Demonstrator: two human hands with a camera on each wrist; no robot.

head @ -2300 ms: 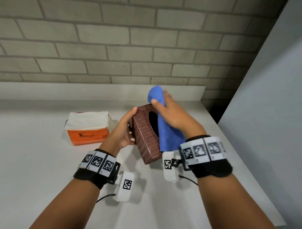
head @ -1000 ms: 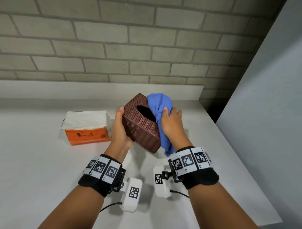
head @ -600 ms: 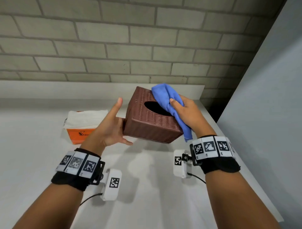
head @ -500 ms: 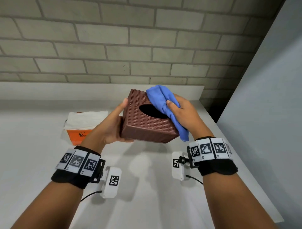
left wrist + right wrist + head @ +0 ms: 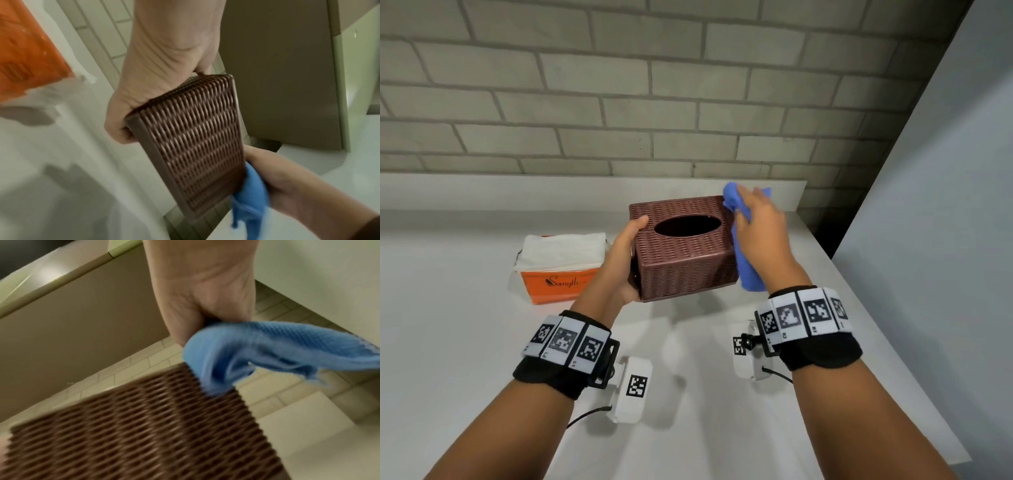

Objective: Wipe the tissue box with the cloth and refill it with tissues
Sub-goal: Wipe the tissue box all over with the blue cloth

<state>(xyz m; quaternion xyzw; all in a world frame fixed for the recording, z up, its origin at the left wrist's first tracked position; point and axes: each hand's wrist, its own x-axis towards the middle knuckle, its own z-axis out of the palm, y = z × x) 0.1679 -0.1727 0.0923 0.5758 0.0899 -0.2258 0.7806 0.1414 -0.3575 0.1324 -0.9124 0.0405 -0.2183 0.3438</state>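
- Our left hand point(image 5: 625, 260) grips the left end of the brown woven tissue box point(image 5: 685, 251), thumb on top and fingers curled beneath, holding it above the counter point(image 5: 465, 342).
- Its oval opening faces up, dark inside.
- Our right hand point(image 5: 762, 233) clutches the blue cloth point(image 5: 746, 270) against the box's right end.
- Beyond our left fingers lies the orange tissue pack point(image 5: 558, 267).

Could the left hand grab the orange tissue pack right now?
Probably not yet. The left hand is busy gripping the brown tissue box. The tissue pack sits close beside it on the counter with nothing between, so once the box is down, reaching looks easy.
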